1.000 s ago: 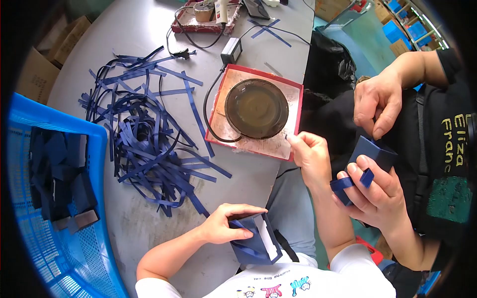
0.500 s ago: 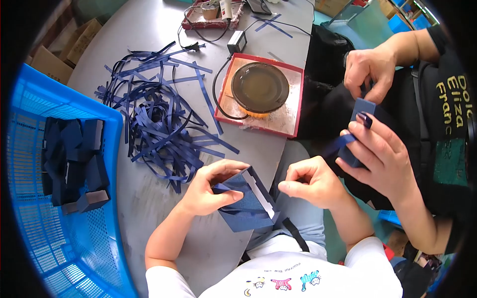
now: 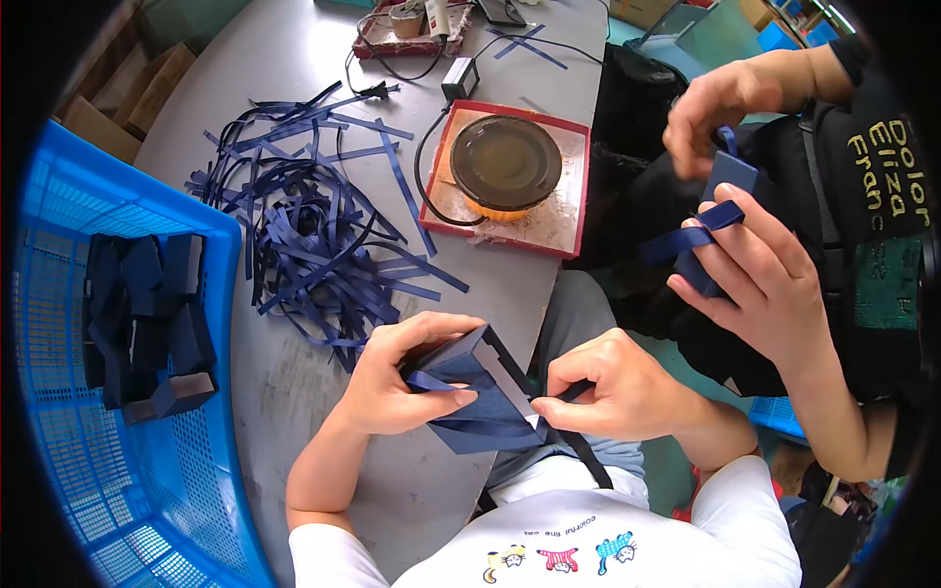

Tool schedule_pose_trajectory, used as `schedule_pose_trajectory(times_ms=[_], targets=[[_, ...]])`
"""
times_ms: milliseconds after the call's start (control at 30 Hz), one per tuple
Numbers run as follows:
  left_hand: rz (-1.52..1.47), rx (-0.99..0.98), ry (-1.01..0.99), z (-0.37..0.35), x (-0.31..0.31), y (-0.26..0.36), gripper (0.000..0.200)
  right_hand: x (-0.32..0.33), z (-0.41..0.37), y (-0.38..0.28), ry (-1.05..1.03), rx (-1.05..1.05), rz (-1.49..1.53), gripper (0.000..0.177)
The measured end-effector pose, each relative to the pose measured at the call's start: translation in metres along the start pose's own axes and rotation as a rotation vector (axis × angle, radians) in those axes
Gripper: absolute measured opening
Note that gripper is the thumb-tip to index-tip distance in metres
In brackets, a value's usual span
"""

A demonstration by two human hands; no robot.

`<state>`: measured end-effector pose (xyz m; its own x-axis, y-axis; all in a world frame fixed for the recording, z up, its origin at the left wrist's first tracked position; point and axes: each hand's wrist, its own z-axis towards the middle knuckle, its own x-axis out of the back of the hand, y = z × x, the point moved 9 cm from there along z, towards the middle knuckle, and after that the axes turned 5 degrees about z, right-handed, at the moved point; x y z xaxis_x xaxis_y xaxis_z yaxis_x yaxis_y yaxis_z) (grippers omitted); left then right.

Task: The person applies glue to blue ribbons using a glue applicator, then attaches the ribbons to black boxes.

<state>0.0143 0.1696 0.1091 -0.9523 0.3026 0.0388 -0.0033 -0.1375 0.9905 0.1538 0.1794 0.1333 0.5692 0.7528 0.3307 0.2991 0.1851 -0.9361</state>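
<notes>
while the left hand [image 3: 392, 380] grips one blue box [image 3: 463, 365], the right hand [image 3: 624, 385] pinches one dark ribbon [image 3: 576, 391].

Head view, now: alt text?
A person's left hand grips a dark-blue box; the right hand pinches a dark strip beside it. A ribbon pile lies on the table; blue basket at left, co-worker at right.

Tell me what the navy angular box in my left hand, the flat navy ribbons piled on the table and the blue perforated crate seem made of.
Box: likely paper-covered cardboard, matte, given its stiff faces and white inner surface.
Ribbons: probably fabric, perhaps synthetic, faintly satiny, since they bend, loop and catch light.
Crate: apparently plastic, slightly glossy, judging by its uniform colour and regular openings.
</notes>
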Motion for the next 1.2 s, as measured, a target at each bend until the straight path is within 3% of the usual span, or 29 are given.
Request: schedule_pose_trajectory(times_ms=[400, 533, 567, 600, 633, 700, 733, 833, 900, 967, 1000, 1033, 1200], targets=[[0.061, -0.018, 0.011, 0.000, -0.001, 0.002, 0.050, 0.002, 0.002, 0.006, 0.112, 0.053, -0.225, 0.019], [-0.007, 0.091, 0.064, -0.002, 0.002, -0.019, 0.049, 0.011, 0.004, 0.013, 0.080, 0.011, -0.339, 0.018], [-0.082, 0.132, 0.094, -0.003, 0.004, -0.024, 0.049, 0.027, -0.001, -0.001, 0.254, 0.260, -0.259, 0.023], [-0.082, 0.134, 0.094, -0.002, 0.005, -0.025, 0.049, 0.043, -0.009, 0.007, 0.378, 0.277, -0.027, 0.020], [-0.056, 0.099, 0.112, 0.000, 0.008, -0.023, 0.049, 0.054, -0.021, 0.025, 0.522, 0.198, 0.242, 0.014], [-0.057, 0.078, 0.129, 0.000, 0.009, -0.023, 0.048, 0.060, -0.039, 0.045, 0.694, 0.077, 0.384, 0.021], [-0.056, 0.073, 0.131, 0.001, 0.009, -0.024, 0.048, 0.049, -0.037, 0.052, 0.588, -0.011, 0.356, 0.023], [-0.059, 0.100, 0.123, 0.000, 0.004, -0.030, 0.048, -0.004, -0.024, 0.079, 0.341, -0.206, 0.691, 0.026], [-0.042, 0.100, 0.137, 0.001, 0.004, -0.032, 0.047, -0.025, -0.019, 0.089, 0.316, -0.313, 1.091, 0.028], [0.010, 0.121, 0.134, 0.002, 0.005, -0.033, 0.047, -0.010, -0.013, 0.105, 0.532, -0.218, 1.270, 0.021], [0.059, 0.137, 0.138, 0.002, 0.008, -0.035, 0.046, 0.004, -0.014, 0.108, 0.681, -0.167, 1.303, 0.019], [0.078, 0.153, 0.146, 0.003, 0.011, -0.036, 0.046, 0.014, -0.012, 0.109, 0.651, -0.203, 1.259, 0.019], [0.171, 0.298, 0.124, 0.006, 0.029, -0.048, 0.041, 0.077, -0.021, 0.107, 0.882, 0.049, 1.051, 0.018]])
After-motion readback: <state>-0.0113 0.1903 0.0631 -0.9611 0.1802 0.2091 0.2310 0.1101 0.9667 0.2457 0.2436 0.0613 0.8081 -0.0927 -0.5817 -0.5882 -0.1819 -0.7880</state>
